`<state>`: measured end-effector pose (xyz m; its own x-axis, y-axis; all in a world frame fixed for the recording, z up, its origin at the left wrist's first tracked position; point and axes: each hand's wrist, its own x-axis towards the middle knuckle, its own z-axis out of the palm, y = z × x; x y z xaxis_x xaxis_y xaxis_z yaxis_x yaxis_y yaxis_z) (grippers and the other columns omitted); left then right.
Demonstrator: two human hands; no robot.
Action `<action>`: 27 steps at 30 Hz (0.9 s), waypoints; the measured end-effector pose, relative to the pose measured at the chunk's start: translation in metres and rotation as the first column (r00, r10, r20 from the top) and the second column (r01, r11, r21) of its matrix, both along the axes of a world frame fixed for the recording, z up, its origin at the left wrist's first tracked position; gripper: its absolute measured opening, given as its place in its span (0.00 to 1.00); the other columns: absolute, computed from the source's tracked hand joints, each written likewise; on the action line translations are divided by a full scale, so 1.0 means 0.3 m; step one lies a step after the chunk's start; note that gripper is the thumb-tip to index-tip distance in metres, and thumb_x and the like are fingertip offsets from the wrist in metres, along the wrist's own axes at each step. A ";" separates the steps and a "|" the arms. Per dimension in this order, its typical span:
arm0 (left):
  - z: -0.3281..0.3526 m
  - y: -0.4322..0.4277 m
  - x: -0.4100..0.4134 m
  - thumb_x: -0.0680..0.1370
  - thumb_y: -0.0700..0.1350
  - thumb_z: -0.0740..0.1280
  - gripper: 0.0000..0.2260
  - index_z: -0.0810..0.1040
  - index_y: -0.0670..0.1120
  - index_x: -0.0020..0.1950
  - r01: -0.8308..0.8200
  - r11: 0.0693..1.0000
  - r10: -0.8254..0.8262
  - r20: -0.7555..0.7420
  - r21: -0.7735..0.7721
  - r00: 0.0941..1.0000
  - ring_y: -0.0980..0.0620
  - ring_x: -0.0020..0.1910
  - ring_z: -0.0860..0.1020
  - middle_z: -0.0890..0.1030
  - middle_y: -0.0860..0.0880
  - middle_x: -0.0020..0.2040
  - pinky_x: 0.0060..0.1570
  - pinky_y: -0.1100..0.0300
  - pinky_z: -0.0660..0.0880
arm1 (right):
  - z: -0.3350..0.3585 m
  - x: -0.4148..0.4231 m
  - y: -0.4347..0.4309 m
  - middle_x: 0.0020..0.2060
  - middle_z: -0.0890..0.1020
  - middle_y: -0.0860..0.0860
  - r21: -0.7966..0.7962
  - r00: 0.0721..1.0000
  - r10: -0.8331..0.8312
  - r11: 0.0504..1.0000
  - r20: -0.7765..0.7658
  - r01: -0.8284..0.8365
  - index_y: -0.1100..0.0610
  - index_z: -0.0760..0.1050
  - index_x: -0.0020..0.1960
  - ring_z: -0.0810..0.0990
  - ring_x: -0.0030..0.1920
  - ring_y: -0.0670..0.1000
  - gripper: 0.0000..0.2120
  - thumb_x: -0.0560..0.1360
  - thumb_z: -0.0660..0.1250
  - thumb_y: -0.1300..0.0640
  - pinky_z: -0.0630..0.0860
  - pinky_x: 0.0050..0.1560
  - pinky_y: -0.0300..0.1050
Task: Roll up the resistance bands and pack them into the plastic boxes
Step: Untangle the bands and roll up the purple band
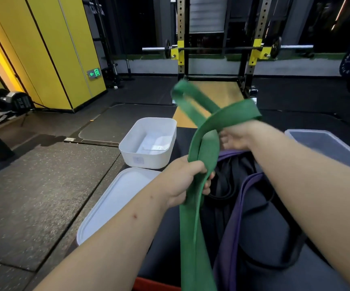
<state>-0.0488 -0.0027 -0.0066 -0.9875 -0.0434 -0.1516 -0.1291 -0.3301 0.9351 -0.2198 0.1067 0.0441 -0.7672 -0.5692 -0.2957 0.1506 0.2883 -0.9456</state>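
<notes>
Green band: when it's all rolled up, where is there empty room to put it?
The white box, left of the green band, looks bare inside. The flat white lid just nearer is bare too. The clear box at the right edge shows nothing inside. The middle is crowded: the purple band and black band lie tangled there.

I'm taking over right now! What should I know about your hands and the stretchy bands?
Left grip holds the wide green rubber resistance band, not yet rolled.
Right grip is at its upper loop, too blurred to judge.
Purple band and black bands lie loose underneath.
Open white plastic box has no band inside; its white lid lies beside it. Clear plastic box sits right.
To do: roll and pack everything.
</notes>
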 end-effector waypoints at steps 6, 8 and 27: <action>-0.035 -0.014 -0.009 0.77 0.32 0.58 0.07 0.73 0.40 0.49 -0.066 0.998 0.068 0.096 -0.025 0.993 0.48 0.30 0.71 0.76 0.40 0.38 0.32 0.56 0.72 | -0.177 -0.011 0.002 0.51 0.83 0.58 0.024 0.996 0.063 0.998 0.061 -0.065 0.60 0.78 0.56 0.83 0.49 0.55 0.11 0.87 0.56 0.61 0.83 0.52 0.47; -0.044 -0.018 -0.007 0.77 0.32 0.58 0.07 0.74 0.39 0.49 -0.062 0.997 0.067 0.136 -0.046 0.988 0.47 0.30 0.72 0.77 0.40 0.38 0.32 0.55 0.73 | -0.210 -0.025 0.023 0.55 0.81 0.60 0.198 0.991 0.119 0.972 0.061 -0.129 0.58 0.75 0.59 0.82 0.50 0.53 0.10 0.87 0.55 0.61 0.82 0.52 0.46; -0.135 -0.075 -0.066 0.77 0.32 0.63 0.07 0.79 0.37 0.52 -0.028 1.000 0.026 0.248 0.005 0.968 0.45 0.36 0.81 0.82 0.39 0.41 0.41 0.51 0.79 | -0.035 -0.302 -0.092 0.68 0.77 0.61 0.003 0.921 -0.235 0.969 -0.311 0.249 0.56 0.48 0.84 0.84 0.55 0.58 0.37 0.80 0.63 0.66 0.82 0.59 0.55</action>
